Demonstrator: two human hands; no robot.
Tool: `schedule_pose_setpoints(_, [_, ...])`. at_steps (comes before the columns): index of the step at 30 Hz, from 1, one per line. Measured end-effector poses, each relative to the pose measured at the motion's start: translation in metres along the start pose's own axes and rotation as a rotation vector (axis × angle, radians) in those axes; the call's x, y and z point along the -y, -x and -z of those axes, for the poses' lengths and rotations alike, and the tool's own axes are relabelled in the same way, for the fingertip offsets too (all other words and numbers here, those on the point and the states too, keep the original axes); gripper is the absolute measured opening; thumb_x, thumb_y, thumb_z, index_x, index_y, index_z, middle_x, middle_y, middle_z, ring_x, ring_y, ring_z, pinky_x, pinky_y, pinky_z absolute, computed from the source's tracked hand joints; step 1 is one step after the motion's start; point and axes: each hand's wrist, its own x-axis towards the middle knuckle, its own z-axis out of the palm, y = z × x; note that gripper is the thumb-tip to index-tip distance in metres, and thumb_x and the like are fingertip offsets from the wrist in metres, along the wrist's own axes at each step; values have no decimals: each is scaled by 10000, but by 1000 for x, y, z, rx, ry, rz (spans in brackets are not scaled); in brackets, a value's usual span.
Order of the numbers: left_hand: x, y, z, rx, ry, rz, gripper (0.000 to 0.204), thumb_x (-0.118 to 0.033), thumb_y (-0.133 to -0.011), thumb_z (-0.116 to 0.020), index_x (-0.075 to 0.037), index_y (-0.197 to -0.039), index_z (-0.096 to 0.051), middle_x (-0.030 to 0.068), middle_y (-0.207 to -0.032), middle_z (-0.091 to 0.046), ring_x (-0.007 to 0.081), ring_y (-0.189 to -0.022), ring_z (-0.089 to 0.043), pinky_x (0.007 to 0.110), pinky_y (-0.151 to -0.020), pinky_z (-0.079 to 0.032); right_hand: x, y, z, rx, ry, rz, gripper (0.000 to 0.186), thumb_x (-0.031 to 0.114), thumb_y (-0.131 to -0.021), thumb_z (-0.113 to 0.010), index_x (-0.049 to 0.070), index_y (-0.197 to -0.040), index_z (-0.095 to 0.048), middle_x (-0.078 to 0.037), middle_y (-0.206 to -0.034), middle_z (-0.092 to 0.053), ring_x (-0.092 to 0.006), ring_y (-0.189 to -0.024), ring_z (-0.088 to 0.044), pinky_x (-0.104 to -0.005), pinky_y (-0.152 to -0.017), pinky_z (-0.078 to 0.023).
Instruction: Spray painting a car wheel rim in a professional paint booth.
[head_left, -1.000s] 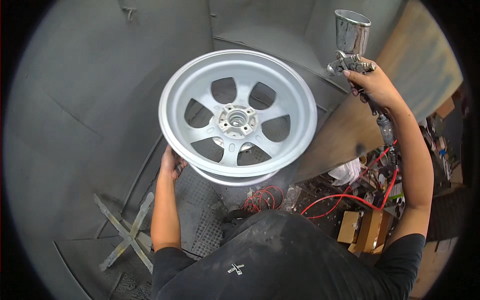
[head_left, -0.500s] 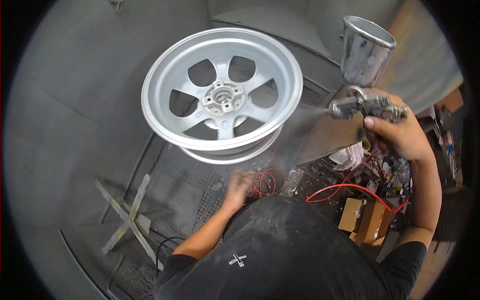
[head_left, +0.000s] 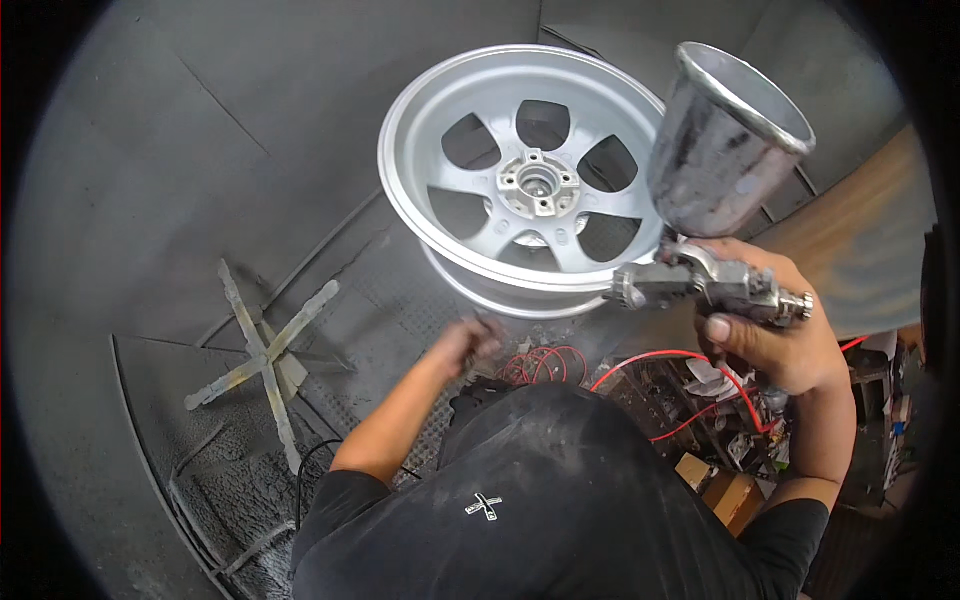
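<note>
Your right hand point(head_left: 775, 335) is closing around the handle of a metal spray gun point(head_left: 700, 285), your thumb lying along the side of its body, and the nozzle is pointing left toward the lower rim of the wheel. The gun's steel cup point(head_left: 725, 140) is standing upright above your fist, its open mouth tilted slightly away from you. Your left hand point(head_left: 470, 340) is hanging low in front of your chest, blurred, so you cannot tell whether its fingers are curled or loose; it is holding nothing that shows and is sitting just below the wheel's near edge without touching it.

From the head view, the silver five-spoke alloy wheel point(head_left: 520, 180) is sitting face-up and tilted toward you in the middle of the grey spray booth, its hub and bolt holes showing plainly. The gun's tip is hovering near the wheel's lower right rim, apart from it. To your left, a paint-crusted cross-shaped stand point(head_left: 265, 350) is lying on the grated floor point(head_left: 200, 480), well apart from the wheel. A coiled red hose point(head_left: 540, 365) is resting just beyond your chest, and another red line is running toward the cluttered shelf point(head_left: 740, 440) on your right, under your gun arm.
</note>
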Motion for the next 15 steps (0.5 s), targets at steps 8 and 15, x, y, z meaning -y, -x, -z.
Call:
schedule_pose_setpoints(8, [-76, 24, -2, -231, 234, -198, 381, -53, -829, -437, 41, -1189, -517, 163, -1100, -616, 251, -948, -631, 319, -824, -543, 4, -91, -24, -21, 85, 227, 425, 192, -904, -648, 31, -1285, -550, 9, -651, -546, -54, -523, -503, -209, -440, -390])
schedule_pose_setpoints(15, [-39, 43, -21, -104, -229, 49, 295, -37, -810, -473, -15, -1062, -625, 114, -1011, -667, 207, -795, -663, 283, -706, -559, 10, -144, -12, -243, 62, 285, 379, 198, -910, -648, 52, -1252, -576, 16, -648, -532, -62, -541, -502, -213, -437, -387])
